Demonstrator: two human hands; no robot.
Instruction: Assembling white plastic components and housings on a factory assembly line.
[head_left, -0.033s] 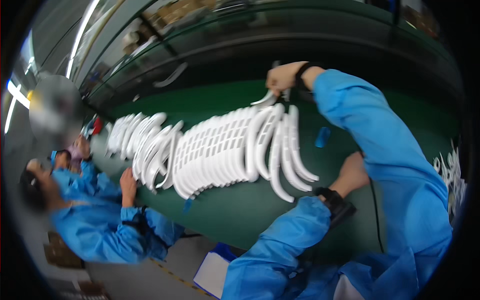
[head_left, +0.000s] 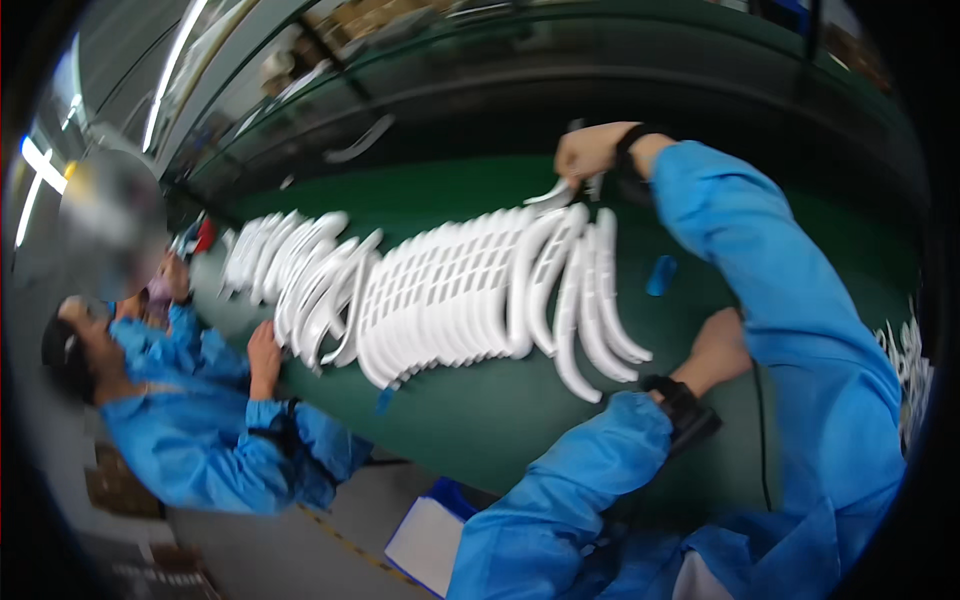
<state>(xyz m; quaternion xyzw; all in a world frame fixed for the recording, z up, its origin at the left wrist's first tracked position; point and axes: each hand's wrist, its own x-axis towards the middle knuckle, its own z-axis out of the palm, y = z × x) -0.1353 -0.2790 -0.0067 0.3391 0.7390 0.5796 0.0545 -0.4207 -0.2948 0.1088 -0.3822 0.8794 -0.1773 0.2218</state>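
Note:
At the far side of the green bench, my right hand (head_left: 590, 152) is closed, its fingers pinching the end of a curved white strip (head_left: 550, 194). That strip sits just above a long row of curved white plastic parts (head_left: 440, 300), which stand tightly side by side. Several looser white parts (head_left: 590, 310) fan out at the row's right end. Beneath my right forearm, my left hand (head_left: 718, 352) is low over the bench, right of the loose parts; the sleeve covers its fingers. A dark watch-like device (head_left: 683, 412) is on the left wrist.
More white parts (head_left: 280, 255) lie in piles to the left, beside a co-worker's hand (head_left: 264, 358). A blue scrap (head_left: 661, 275) and a black cable (head_left: 761, 440) are on the green bench (head_left: 440, 430). White pieces (head_left: 908, 370) are heaped at the far right.
The whole scene sits slightly further right in the picture, as the view has turned a little. My hands keep nearly the same places relative to the white parts.

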